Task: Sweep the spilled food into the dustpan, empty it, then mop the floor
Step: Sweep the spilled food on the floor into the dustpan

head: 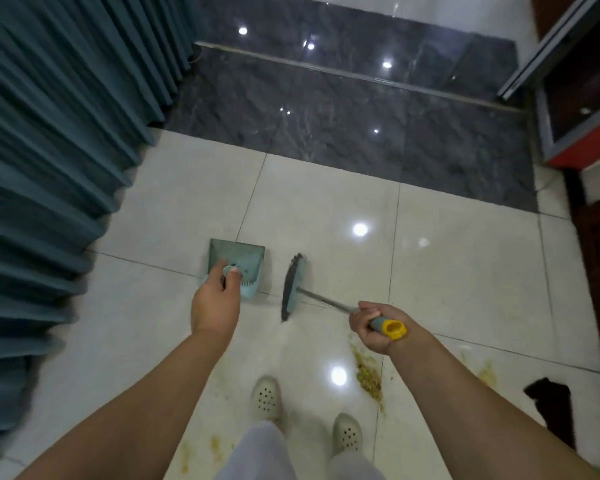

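Head view: dustpan and broom carry no legible writing.

Dustpan handle mostly hidden inside left hand grip. Broom grip covered by right hand fingers. Below that grip, spilled food too blurred to identify.

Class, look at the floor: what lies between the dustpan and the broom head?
Head view: only bare pale tile lies between the dustpan and the broom head.

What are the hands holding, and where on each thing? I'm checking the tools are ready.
Left hand grips the teal plastic dustpan by its handle; right hand grips the broom near its yellow-capped handle end.
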Demonstrator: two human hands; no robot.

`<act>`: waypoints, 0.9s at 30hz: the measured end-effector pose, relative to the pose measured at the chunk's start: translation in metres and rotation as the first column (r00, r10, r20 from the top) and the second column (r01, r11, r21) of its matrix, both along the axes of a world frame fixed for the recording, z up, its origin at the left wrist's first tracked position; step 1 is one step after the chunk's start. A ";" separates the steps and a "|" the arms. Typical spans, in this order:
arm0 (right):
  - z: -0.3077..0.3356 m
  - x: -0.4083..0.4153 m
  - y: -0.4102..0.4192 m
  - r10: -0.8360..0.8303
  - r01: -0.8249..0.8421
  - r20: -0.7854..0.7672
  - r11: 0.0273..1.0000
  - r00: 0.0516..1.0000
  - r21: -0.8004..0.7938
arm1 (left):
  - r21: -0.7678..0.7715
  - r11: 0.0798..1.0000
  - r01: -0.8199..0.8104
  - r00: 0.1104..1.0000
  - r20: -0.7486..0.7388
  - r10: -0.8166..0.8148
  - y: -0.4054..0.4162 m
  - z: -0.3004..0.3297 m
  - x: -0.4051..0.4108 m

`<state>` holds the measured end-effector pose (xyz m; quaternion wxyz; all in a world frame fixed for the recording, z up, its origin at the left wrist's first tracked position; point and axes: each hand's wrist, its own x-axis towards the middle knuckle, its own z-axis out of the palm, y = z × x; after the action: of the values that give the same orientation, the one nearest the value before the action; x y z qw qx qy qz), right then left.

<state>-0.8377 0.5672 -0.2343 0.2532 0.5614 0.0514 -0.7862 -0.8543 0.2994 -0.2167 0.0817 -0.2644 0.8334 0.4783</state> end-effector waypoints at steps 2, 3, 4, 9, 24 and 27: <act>0.003 0.008 0.009 -0.083 0.082 0.006 0.996 0.997 0.031 | 0.006 0.998 0.065 0.998 -0.007 -0.064 0.008 -0.002 -0.011; 0.005 0.013 0.014 -0.124 0.124 0.007 0.991 0.992 0.044 | 0.010 0.995 0.097 0.995 -0.010 -0.097 0.012 -0.002 -0.015; 0.006 0.019 0.020 -0.164 0.164 0.005 0.985 0.986 0.055 | 0.020 0.992 0.123 0.992 -0.014 -0.122 0.016 -0.003 -0.020; 0.015 0.056 0.043 -0.323 0.322 0.018 0.945 0.946 0.066 | 0.070 0.971 0.227 0.974 -0.015 -0.227 0.038 -0.004 -0.035; 0.042 0.120 0.063 -0.507 0.495 0.054 0.857 0.861 0.146 | 0.025 0.924 0.381 0.922 -0.078 -0.378 0.066 0.006 -0.050; 0.044 0.106 0.062 -0.469 0.461 0.032 0.877 0.883 0.135 | 0.018 0.927 0.374 0.926 -0.065 -0.372 0.065 0.005 -0.059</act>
<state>-0.7316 0.6295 -0.1904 0.0234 0.5968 -0.0444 -0.8009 -0.9136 0.3647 -0.2114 0.1499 -0.0851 0.8632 0.4744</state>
